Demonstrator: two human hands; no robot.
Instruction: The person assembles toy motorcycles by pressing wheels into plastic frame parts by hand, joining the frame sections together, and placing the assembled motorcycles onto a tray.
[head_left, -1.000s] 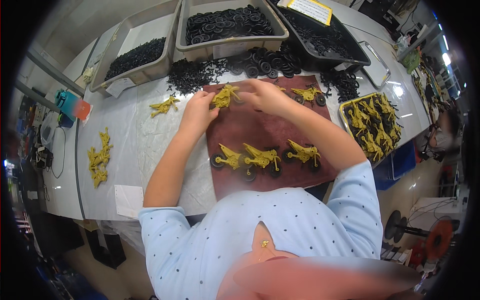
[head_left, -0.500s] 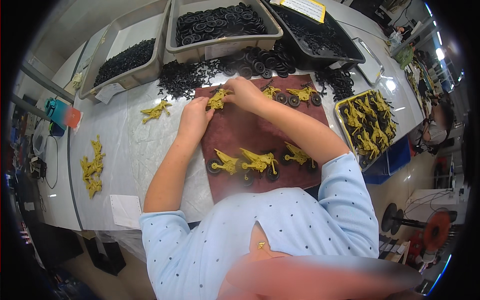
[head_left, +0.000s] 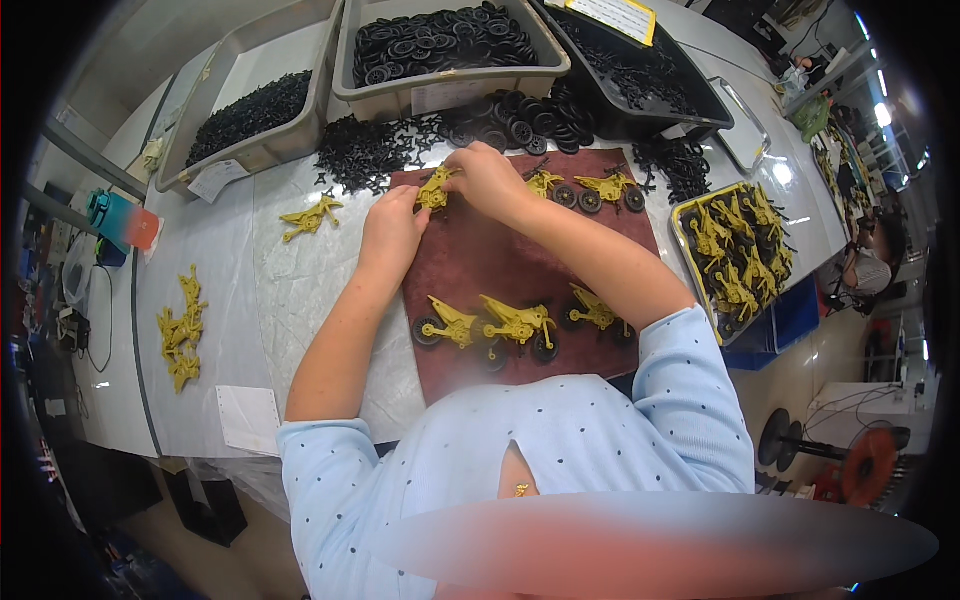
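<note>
Both hands meet at the far left of a dark red mat, around a yellow toy motorcycle body. My left hand pinches it from the left, fingers closed. From above and right, my right hand grips its upper part; the fingertips partly hide the piece. To the right on the mat lie a yellow body and a toy motorcycle with black wheels. Along the near side sit several more wheeled yellow motorcycles. One loose yellow body lies left of the mat.
Behind the mat stand a grey bin of small black parts, a grey bin of black wheels and a black bin. Loose wheels lie before them. A tray of motorcycles is right; yellow bodies lie left.
The yellow body has tilted slightly between my fingers, and my right hand has shifted a little upward. Everything on the mat stays in place.
</note>
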